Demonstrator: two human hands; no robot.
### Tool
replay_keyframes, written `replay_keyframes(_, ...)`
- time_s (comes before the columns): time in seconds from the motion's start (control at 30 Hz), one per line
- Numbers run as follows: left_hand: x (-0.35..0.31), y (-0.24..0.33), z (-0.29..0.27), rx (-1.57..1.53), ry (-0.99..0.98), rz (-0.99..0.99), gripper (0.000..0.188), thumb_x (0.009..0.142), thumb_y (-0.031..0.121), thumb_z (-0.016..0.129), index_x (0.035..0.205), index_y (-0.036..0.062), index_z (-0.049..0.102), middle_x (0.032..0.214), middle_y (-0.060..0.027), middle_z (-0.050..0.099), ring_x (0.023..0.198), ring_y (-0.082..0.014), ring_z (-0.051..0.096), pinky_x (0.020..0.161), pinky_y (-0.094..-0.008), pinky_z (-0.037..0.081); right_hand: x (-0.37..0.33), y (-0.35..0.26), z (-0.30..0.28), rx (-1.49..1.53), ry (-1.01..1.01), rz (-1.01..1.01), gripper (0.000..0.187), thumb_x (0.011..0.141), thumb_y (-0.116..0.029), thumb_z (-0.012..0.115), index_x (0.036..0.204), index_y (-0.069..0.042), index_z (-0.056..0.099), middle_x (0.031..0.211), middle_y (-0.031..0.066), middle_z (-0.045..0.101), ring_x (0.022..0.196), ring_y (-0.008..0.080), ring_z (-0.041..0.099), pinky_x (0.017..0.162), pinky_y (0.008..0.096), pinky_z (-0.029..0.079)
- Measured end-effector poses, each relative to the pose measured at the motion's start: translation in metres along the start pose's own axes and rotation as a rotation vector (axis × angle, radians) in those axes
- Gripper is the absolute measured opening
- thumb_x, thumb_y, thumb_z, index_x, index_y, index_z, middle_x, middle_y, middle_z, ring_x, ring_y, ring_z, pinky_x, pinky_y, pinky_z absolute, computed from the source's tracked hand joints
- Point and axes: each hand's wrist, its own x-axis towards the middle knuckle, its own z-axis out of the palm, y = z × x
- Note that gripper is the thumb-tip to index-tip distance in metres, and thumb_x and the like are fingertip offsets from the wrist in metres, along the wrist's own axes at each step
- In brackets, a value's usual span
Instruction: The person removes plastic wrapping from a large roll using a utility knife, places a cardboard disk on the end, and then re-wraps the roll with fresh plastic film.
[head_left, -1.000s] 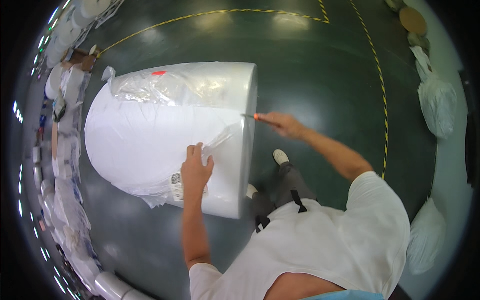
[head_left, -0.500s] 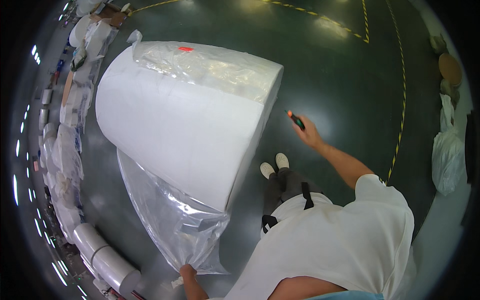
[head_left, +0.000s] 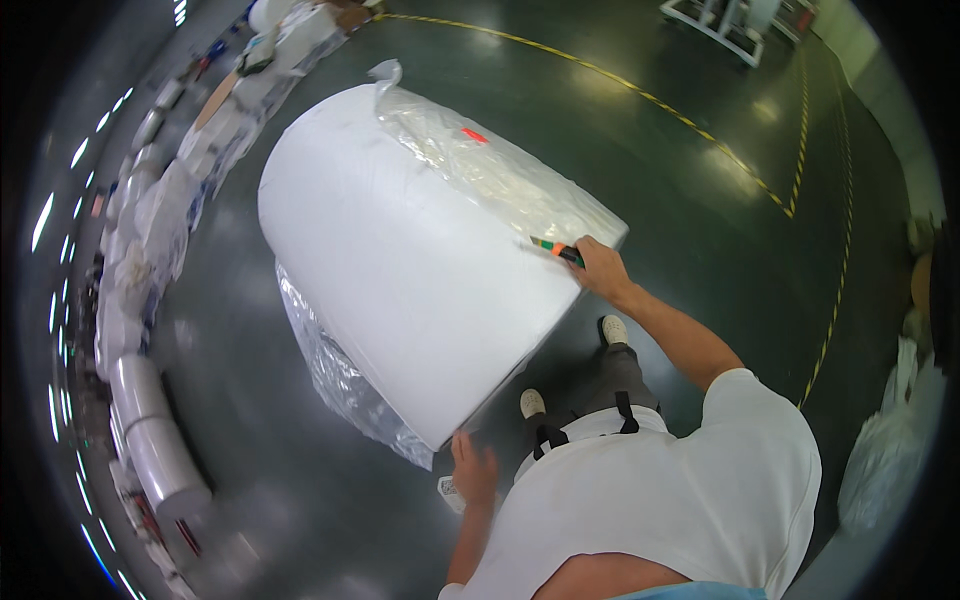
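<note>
A big white roll lies on the dark green floor in front of me. Clear plastic film with a small red mark covers its far right side, and more loose film hangs down its left side to the floor. My right hand is closed round a utility knife with a green, orange and black body. Its tip points left, over the roll beside the film's edge. My left hand is by the roll's near corner, its fingers smeared by motion. Beside it shows a white printed label.
Along the left stand wrapped white rolls and packages, with grey cylinders nearer me. Yellow-black tape marks the floor. A white wheeled frame stands far right, and a filled plastic bag lies at the right.
My right hand has brought the knife from beside the roll to above its surface. My left hand has left the stretched film and come up to the roll's corner; the film has sunk. The view has turned.
</note>
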Motion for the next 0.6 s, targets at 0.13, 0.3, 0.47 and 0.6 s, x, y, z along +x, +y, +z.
replay_keyframes(0.13,0.007,0.023,0.028,0.091,0.067,-0.250,0.059,0.090,0.017,0.081,0.141,0.0002,0.059,0.145,-0.0171,0.061,0.125,-0.0405,0.067,0.100,-0.0496,0.057,0.010,0.000,-0.035,0.135,-0.241,-0.034,0.032,0.098,-0.036,0.077,0.111,-0.009,0.068,0.105,0.0153,0.070,0.093,0.0386,0.071,0.079,0.0473,0.057)
replay_keyframes(0.3,0.005,0.043,0.039,0.359,-0.257,-0.448,0.051,0.084,0.036,0.083,0.122,0.0056,0.071,0.119,-0.0201,0.072,0.100,-0.0413,0.074,0.083,-0.0527,0.060,0.017,0.011,-0.020,0.384,-0.518,-0.596,0.030,0.101,-0.040,0.073,0.123,-0.019,0.071,0.111,0.0095,0.074,0.099,0.0337,0.072,0.086,0.0446,0.058)
replay_keyframes(0.47,0.027,0.047,0.068,0.329,-0.482,-0.044,0.032,0.098,0.038,0.071,0.105,0.0066,0.076,0.093,-0.0195,0.076,0.084,-0.0448,0.073,0.073,-0.0555,0.058,0.068,0.064,-0.035,0.314,-0.799,-0.687,0.042,0.100,-0.053,0.072,0.114,-0.013,0.070,0.099,0.0146,0.074,0.090,0.0397,0.072,0.078,0.0482,0.058)
replay_keyframes(0.6,0.050,0.163,0.030,0.244,-0.471,0.124,0.033,0.095,0.046,0.077,0.100,0.0132,0.077,0.095,-0.0220,0.077,0.088,-0.0418,0.075,0.075,-0.0511,0.059,0.090,0.114,-0.052,0.172,-0.858,-0.709,0.047,0.098,-0.062,0.068,0.120,-0.021,0.077,0.098,0.0180,0.077,0.094,0.0419,0.073,0.084,0.0533,0.058)
